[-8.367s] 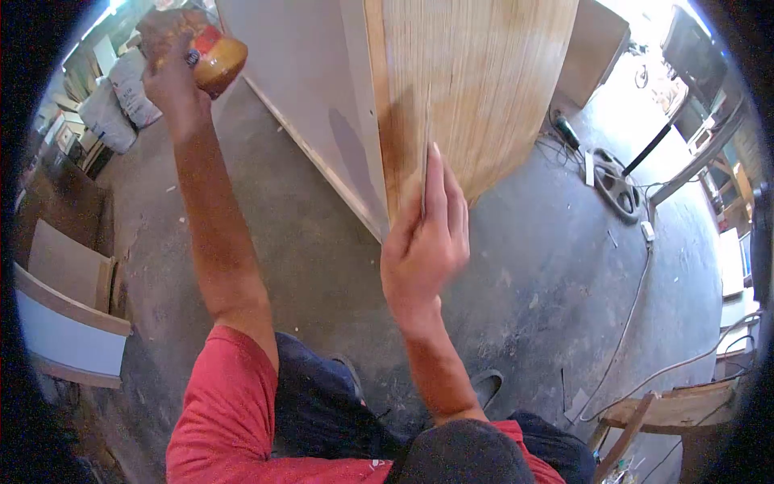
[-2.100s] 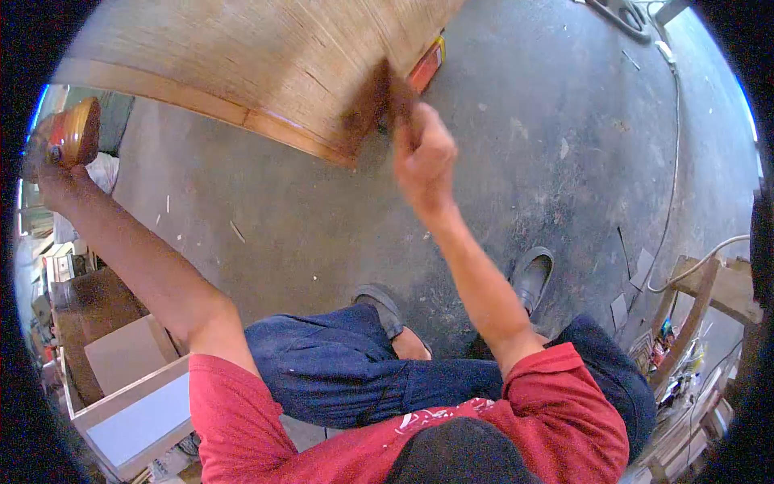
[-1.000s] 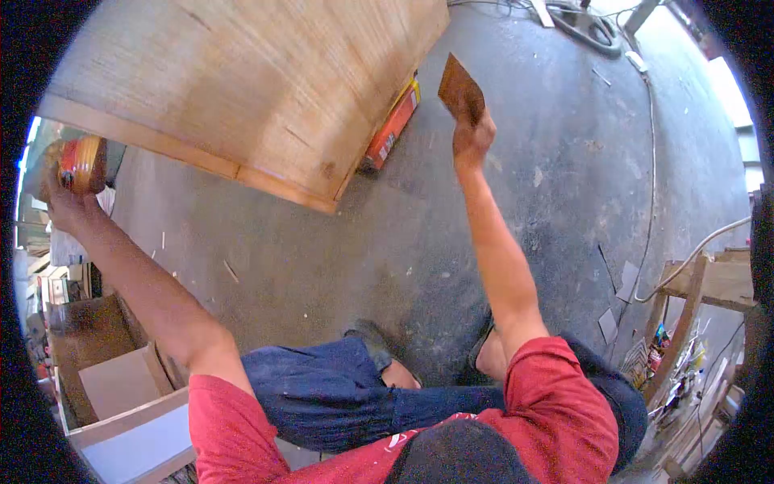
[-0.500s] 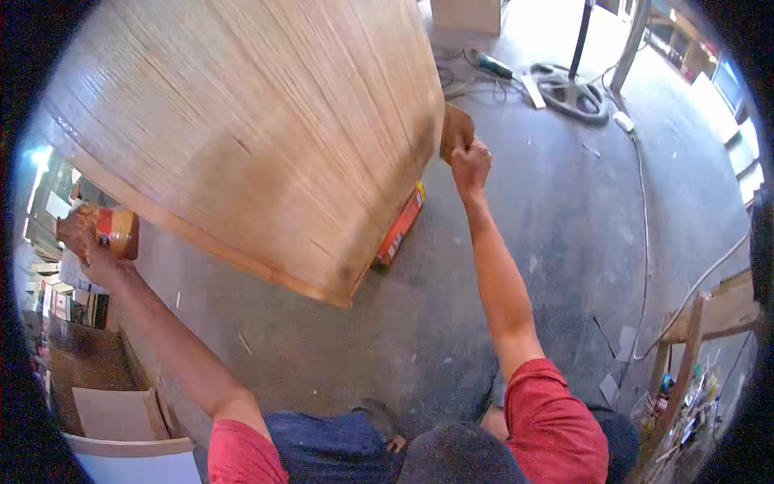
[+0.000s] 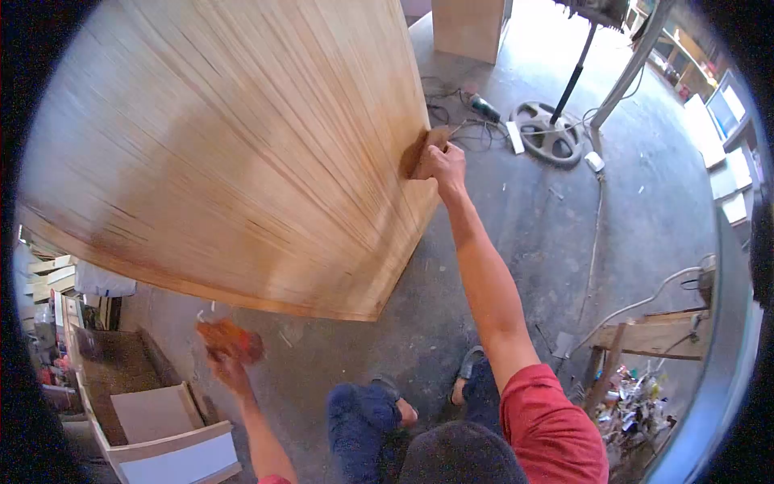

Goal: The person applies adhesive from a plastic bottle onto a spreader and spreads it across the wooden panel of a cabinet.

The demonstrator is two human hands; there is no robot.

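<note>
A large wooden panel (image 5: pixel 266 161) with streaky grain fills the upper left. My right hand (image 5: pixel 449 168) grips a flat brown scraper-like piece (image 5: pixel 424 155), which lies against the panel's right edge. Below the panel's lower edge, my left hand (image 5: pixel 228 369) is closed round a jar with orange-brown contents (image 5: pixel 240 342), blurred by motion. The jar is apart from the panel.
A power tool (image 5: pixel 484 107) with cables and a wheel-shaped stand base (image 5: pixel 548 133) are on the floor beyond. At right stands a wooden frame (image 5: pixel 657 335) beside scraps. A tray-like box (image 5: pixel 173 448) lies at lower left.
My left hand and the jar have moved right and down, away from the far left. The flat piece in my right hand has moved left onto the panel's edge. More floor shows at the upper right.
</note>
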